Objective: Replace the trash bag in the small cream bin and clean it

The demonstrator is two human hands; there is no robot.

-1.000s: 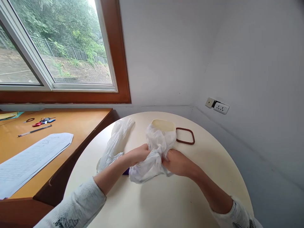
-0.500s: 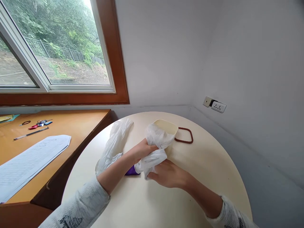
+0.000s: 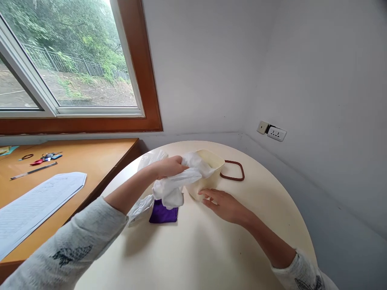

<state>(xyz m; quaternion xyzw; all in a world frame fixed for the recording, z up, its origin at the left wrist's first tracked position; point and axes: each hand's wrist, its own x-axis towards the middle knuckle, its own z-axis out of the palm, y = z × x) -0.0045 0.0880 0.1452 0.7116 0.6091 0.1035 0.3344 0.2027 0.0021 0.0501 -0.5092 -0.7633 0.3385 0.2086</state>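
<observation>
My left hand [image 3: 171, 166] is closed on a crumpled white plastic bag [image 3: 171, 187], part of which still lies in the mouth of a cream-coloured bin [image 3: 208, 181]. My right hand [image 3: 222, 204] is open, its fingers at the near side of the bin; whether they touch it I cannot tell. Below the hanging bag is a folded purple cloth [image 3: 163, 213], its top edge covered. Another clear plastic bag [image 3: 141, 208] lies spread on the table, partly hidden by my left forearm. Just right of the bin rests a brown rounded-square ring [image 3: 232, 178].
All of this stands on a round cream table [image 3: 211, 257]. A wooden desk [image 3: 99, 155] on the left holds written papers [image 3: 45, 201], a pen [image 3: 33, 170] and keys [image 3: 48, 157]. Behind are a window and walls with a power socket [image 3: 276, 133].
My left hand has drawn the white bag leftward, partly out of the bin. My right hand has let go of the bag and opened beside the bin. More of the purple cloth shows.
</observation>
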